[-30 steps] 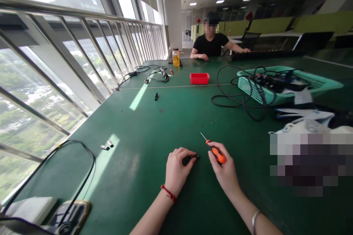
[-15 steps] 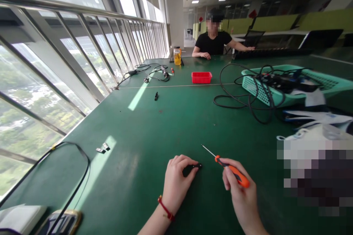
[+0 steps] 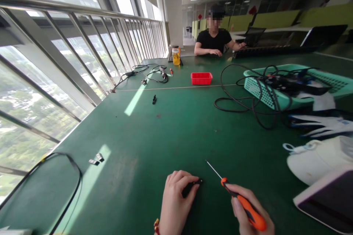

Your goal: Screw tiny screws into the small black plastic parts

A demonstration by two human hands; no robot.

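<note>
Between the thumb and fingers of my left hand [image 3: 178, 198] is a small black part [image 3: 199, 181], held low over the green table [image 3: 154, 139]; its kind is hard to make out, and most of it is hidden by the fingers. My right hand [image 3: 248, 209] is closed around the orange and black handle of a screwdriver [image 3: 244, 203]. Its thin metal shaft points up and to the left, with the tip apart from the black part. Two small silver and black pieces [image 3: 96, 159] lie to the left, and another small black piece [image 3: 154, 99] lies farther off.
A red tray [image 3: 201, 78] stands toward the back. At right are a teal basket [image 3: 259, 90] with black cables, a white glove [image 3: 325, 125], a white cap-like item [image 3: 314, 158] and a dark-screened device [image 3: 328, 198]. A black cable [image 3: 78, 180] curves at left. A person [image 3: 213, 42] sits opposite.
The view has tilted up slightly, so both hands appear lower. The screwdriver and right hand have shifted a little right, away from the left hand. The person opposite has moved their hands.
</note>
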